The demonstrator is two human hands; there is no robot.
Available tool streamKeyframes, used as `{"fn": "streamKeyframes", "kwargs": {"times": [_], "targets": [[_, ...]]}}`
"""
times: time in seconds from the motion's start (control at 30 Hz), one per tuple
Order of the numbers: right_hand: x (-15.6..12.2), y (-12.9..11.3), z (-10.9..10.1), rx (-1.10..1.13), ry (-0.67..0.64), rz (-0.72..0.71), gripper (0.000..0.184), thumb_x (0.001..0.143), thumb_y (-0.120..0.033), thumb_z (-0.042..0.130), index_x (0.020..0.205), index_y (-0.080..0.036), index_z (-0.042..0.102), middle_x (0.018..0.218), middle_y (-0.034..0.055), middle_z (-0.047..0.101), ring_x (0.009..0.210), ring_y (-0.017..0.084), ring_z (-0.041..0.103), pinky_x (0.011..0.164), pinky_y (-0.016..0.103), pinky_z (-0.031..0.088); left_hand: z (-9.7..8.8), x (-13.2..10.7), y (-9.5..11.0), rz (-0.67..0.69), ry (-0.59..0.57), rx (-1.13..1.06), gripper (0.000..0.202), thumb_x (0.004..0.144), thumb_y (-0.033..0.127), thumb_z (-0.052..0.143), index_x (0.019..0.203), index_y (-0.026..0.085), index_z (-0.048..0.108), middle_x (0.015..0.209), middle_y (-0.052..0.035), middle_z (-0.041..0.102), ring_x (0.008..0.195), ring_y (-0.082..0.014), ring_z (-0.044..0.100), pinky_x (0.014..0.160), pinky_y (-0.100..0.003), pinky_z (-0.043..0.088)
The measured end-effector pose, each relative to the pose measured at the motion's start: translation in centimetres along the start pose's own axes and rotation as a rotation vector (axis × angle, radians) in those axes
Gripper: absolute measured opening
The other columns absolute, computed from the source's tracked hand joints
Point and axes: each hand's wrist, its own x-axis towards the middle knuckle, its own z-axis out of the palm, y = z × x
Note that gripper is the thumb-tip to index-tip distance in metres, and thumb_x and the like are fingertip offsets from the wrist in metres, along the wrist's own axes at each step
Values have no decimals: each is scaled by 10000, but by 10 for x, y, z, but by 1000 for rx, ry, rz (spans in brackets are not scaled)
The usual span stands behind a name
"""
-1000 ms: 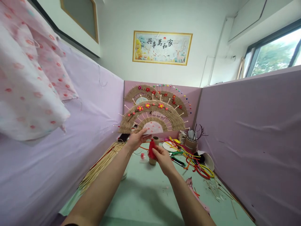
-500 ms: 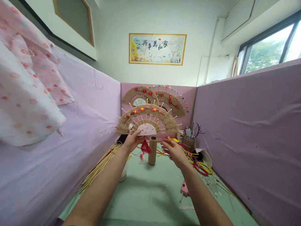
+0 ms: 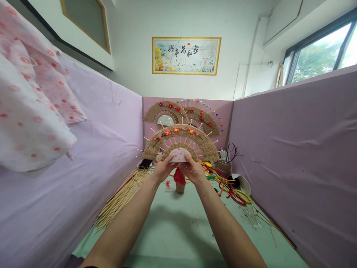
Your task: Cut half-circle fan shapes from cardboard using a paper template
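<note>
Both hands hold up a half-round woven fan (image 3: 205,139) above the table. It has brown twine bands, thin sticks poking out round its edge, and yellow and coral flowers along the outer arc. My left hand (image 3: 164,169) grips the lower left of the spotted fabric centre (image 3: 179,154), thumb in front. On the lower right, my right hand (image 3: 193,170) pinches the same centre in the same way. A red tassel (image 3: 179,176) hangs between the hands, in front of a brown twine spool (image 3: 180,188) that it mostly hides.
Two more woven fans (image 3: 205,121) lean against the pink back panel. A bundle of thin sticks (image 3: 119,199) lies on the left. Coloured fuzzy stems (image 3: 237,193), a tipped white cup (image 3: 244,185) and a pot with twigs (image 3: 224,166) are on the right. Lilac partitions (image 3: 292,156) flank the table.
My right hand has come in from the side and taken hold of the fan's centre. The fan and tassel have shifted right, and the tassel now covers much of the spool.
</note>
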Motion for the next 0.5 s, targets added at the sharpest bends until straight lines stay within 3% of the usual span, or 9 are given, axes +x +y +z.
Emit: {"fn": "streamKeyframes", "kwargs": {"times": [0.13, 0.23, 0.33, 0.43, 0.5], "targets": [[3, -3, -2, 58, 24, -37, 331, 587, -205, 845, 869, -185, 673, 817, 2, 735, 707, 147, 674, 586, 234, 553, 1, -11, -22, -9, -11, 97, 443, 677, 355, 801, 1063, 206, 643, 1074, -63, 690, 928, -164, 651, 799, -266, 509], [5, -8, -4, 95, 57, -70, 303, 578, -175, 852, 817, -188, 667, 775, -14, 732, 691, 124, 673, 622, 209, 564, -4, -29, -42, -92, -20, 197, 363, 679, 336, 799, 981, 182, 669, 917, -44, 711, 744, -132, 648, 702, -249, 504], [5, -14, -7, 119, 75, -92, 293, 567, -160, 857, 782, -187, 661, 768, -8, 737, 695, 123, 678, 643, 206, 572, -12, -48, -47, -227, -112, 296, 283, 666, 330, 802, 847, 140, 699, 756, -60, 710, 645, -158, 641, 678, -294, 504], [1, -17, -7, 130, 85, -102, 302, 559, -159, 859, 787, -190, 663, 771, -9, 740, 683, 123, 677, 621, 204, 573, -16, -51, -33, -221, -172, 353, 364, 587, 228, 851, 917, 165, 709, 918, -90, 735, 885, -221, 664, 835, -332, 476], [-4, -14, -5, 134, 86, -100, 301, 564, -176, 857, 801, -192, 671, 777, -13, 740, 674, 122, 676, 599, 201, 569, -11, -43, -20, -74, -58, 247, 446, 596, 250, 853, 1008, 193, 690, 1061, -90, 714, 1033, -216, 624, 928, -326, 426]]}}
